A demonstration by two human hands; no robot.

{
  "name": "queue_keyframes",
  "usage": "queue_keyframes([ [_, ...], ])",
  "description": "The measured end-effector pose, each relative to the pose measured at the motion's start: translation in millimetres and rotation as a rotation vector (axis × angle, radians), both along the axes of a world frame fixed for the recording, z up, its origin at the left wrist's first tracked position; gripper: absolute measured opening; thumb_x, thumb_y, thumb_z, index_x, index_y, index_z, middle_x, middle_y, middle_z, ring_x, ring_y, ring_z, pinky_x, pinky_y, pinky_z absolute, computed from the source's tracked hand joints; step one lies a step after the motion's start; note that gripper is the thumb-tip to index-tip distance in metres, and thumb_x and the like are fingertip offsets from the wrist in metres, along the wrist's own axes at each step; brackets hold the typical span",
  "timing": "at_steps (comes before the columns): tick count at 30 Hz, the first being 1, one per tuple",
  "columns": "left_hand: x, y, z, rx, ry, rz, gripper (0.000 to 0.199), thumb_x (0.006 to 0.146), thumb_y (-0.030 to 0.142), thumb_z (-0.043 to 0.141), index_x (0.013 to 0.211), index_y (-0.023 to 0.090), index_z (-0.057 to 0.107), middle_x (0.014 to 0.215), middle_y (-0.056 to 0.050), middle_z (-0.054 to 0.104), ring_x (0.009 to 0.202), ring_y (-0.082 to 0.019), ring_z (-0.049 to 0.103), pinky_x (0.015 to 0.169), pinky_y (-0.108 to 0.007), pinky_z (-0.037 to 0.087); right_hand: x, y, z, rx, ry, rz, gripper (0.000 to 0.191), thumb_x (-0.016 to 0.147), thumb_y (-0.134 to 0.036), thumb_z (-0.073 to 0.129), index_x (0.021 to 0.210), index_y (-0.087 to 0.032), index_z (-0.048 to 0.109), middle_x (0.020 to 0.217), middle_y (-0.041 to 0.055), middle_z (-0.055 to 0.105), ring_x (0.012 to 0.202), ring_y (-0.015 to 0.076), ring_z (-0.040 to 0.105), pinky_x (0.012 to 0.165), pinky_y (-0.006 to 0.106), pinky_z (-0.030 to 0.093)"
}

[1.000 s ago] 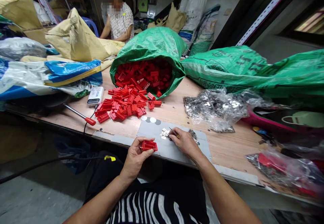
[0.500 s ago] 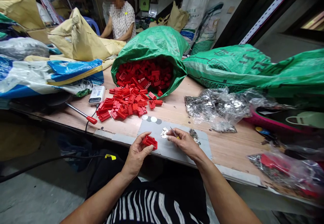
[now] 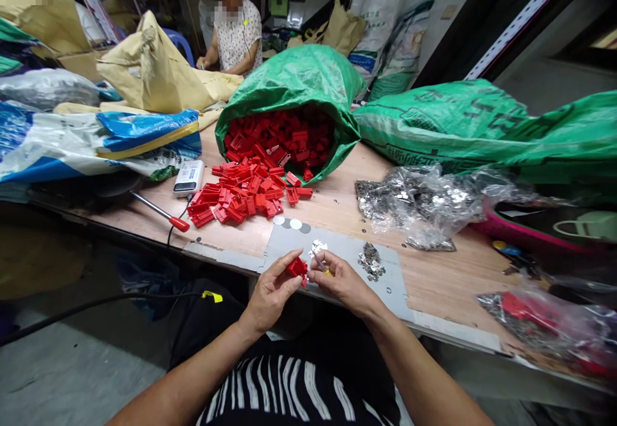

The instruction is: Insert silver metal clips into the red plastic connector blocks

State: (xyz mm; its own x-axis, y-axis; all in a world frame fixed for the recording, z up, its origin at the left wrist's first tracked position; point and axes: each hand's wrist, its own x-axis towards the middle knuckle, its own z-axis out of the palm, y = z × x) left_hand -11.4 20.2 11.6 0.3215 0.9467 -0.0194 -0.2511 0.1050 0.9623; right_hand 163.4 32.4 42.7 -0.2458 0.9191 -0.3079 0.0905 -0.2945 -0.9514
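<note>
My left hand (image 3: 274,290) grips a small red plastic housing (image 3: 297,268) between thumb and fingers, just above the front edge of a grey mat (image 3: 337,246). Close beside it, my right hand (image 3: 344,284) is closed around a thin pointed metal tool with a yellow handle (image 3: 328,272). Its fingertips are at the housing's right side; whether they also pinch a small part is too small to tell. Behind the hands, small silvery metal pieces (image 3: 318,246) lie on the mat. A darker heap of metal parts (image 3: 371,262) sits farther right.
A green sack (image 3: 299,79) spills red housings (image 3: 241,191) onto the table. Bagged metal parts (image 3: 419,201) lie to the right. At left are a white device (image 3: 189,177) and a red-tipped lever (image 3: 178,223). Another person (image 3: 236,37) sits across the table.
My right hand has moved left from the silvery pieces to the red housing. My left hand has shifted slightly right and turned the housing. The darker metal heap is now uncovered.
</note>
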Motion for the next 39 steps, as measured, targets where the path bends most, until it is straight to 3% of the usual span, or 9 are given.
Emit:
queue_keyframes([
  [5,1.8,1.5,-1.7,-0.1,-0.155,0.014,0.05,0.082,0.025,0.063,0.131,0.027,0.051,0.114,-0.004,0.067,0.109,-0.019,0.058,0.102,-0.034,0.039,1.4,-4.9,2.3,-0.016,0.03,0.033,0.037,0.077,-0.052,0.063,0.083,-0.02,0.044,0.069,-0.0027,0.059,0.046,0.0056,0.036,0.045,0.02,0.023],
  [10,2.4,3.3,-3.7,-0.126,-0.17,0.025,0.051,0.081,0.025,0.064,0.13,0.025,0.051,0.112,-0.005,0.067,0.106,-0.018,0.059,0.099,-0.033,0.04,5.5,-7.9,-2.2,0.042,0.018,0.075,0.032,0.084,-0.049,0.056,0.085,-0.019,0.047,0.074,-0.0023,0.057,0.049,0.0063,0.039,0.047,0.021,0.028],
  [13,-0.8,6.8,-7.2,-0.055,-0.063,0.047,0.047,0.078,0.025,0.068,0.123,0.024,0.055,0.111,-0.005,0.066,0.102,-0.018,0.06,0.094,-0.031,0.044,7.6,-9.6,-5.4,0.158,-0.144,0.081,0.028,0.089,-0.046,0.049,0.093,-0.019,0.055,0.078,-0.0007,0.055,0.056,0.0093,0.046,0.052,0.023,0.036],
  [15,-4.5,10.0,-10.5,0.034,0.069,0.079,0.043,0.076,0.025,0.069,0.117,0.024,0.057,0.11,-0.005,0.066,0.099,-0.019,0.061,0.091,-0.031,0.046,8.6,-10.6,-7.3,0.283,-0.312,0.096,0.028,0.091,-0.041,0.046,0.1,-0.019,0.061,0.087,0.0031,0.059,0.071,0.0136,0.054,0.064,0.026,0.043],
  [18,-9.6,15.1,-15.4,0.196,0.293,0.11,0.038,0.076,0.023,0.068,0.113,0.023,0.059,0.107,-0.005,0.067,0.096,-0.019,0.063,0.09,-0.032,0.048,9.0,-11.8,-10.2,0.42,-0.502,0.094,0.025,0.091,-0.033,0.048,0.105,-0.021,0.064,0.097,0.006,0.063,0.088,0.0179,0.058,0.08,0.03,0.044],
  [22,-11.7,20.2,-18.7,0.35,0.504,0.106,0.045,0.076,0.018,0.067,0.12,0.023,0.058,0.111,-0.006,0.067,0.102,-0.021,0.063,0.094,-0.035,0.047,7.3,-13.4,-12.3,0.433,-0.616,0.09,0.019,0.087,-0.03,0.052,0.101,-0.022,0.064,0.085,0.0018,0.067,0.075,0.0158,0.06,0.07,0.026,0.045],
  [25,-10.9,22.1,-18.4,0.422,0.6,0.084,0.045,0.076,0.016,0.066,0.12,0.024,0.059,0.114,-0.005,0.067,0.106,-0.021,0.062,0.097,-0.037,0.047,5.3,-13.4,-11.9,0.452,-0.655,0.117,0.015,0.087,-0.027,0.052,0.093,-0.022,0.065,0.085,0.0008,0.068,0.077,0.0156,0.062,0.07,0.025,0.045],
  [33,-12.2,23.8,-18.7,0.519,0.69,0.058,0.044,0.078,0.016,0.065,0.12,0.025,0.059,0.113,-0.004,0.069,0.114,-0.022,0.059,0.103,-0.041,0.043,3.7,-7.4,-14.6,0.511,-0.714,0.167,0.016,0.086,-0.022,0.052,0.095,-0.023,0.066,0.091,0.0023,0.068,0.084,0.0168,0.062,0.078,0.028,0.045],
  [39,-12.7,25.0,-18.1,0.518,0.649,0.047,0.04,0.077,0.014,0.065,0.116,0.023,0.061,0.111,-0.005,0.069,0.104,-0.019,0.063,0.093,-0.034,0.05,3.2,-5.8,-16.1,0.512,-0.765,0.189,0.015,0.086,-0.021,0.052,0.092,-0.022,0.066,0.09,0.0035,0.068,0.085,0.017,0.062,0.078,0.028,0.045],
])
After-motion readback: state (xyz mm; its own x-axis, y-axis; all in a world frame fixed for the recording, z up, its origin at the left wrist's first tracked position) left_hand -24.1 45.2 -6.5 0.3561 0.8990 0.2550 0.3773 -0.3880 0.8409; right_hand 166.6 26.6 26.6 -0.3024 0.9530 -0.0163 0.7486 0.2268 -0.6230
